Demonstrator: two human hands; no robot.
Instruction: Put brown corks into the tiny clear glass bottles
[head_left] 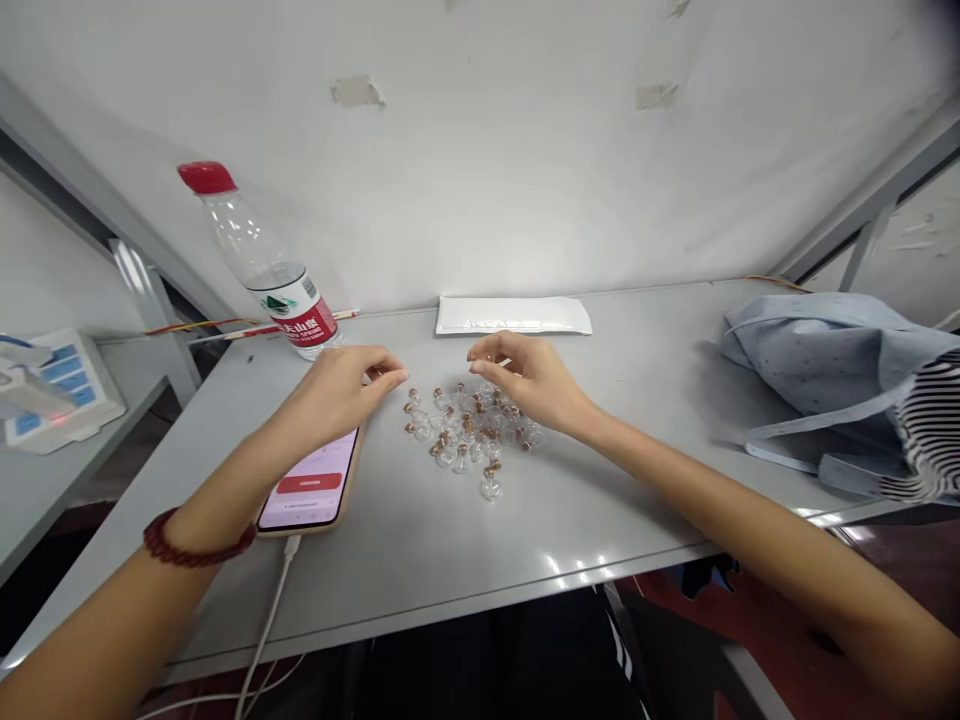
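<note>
Right hand [529, 380] pinched closed over far edge of vials [469, 432]; left hand [341, 395] pinched just left of them, above phone [311, 485]. Contents of either pinch not discernible. Vials heaped mid grey table [637, 480]; bottle [262, 265] far left, white wall behind.

One view only, head-worn. Sits above table [450, 540] near edge, looking forward and down across it to white wall [525, 150] behind table far edge. Close: left hand [341, 392] and right hand [536, 380] over table middle fill centre. Lens seemingly wide; table side edges splay outward.
</note>
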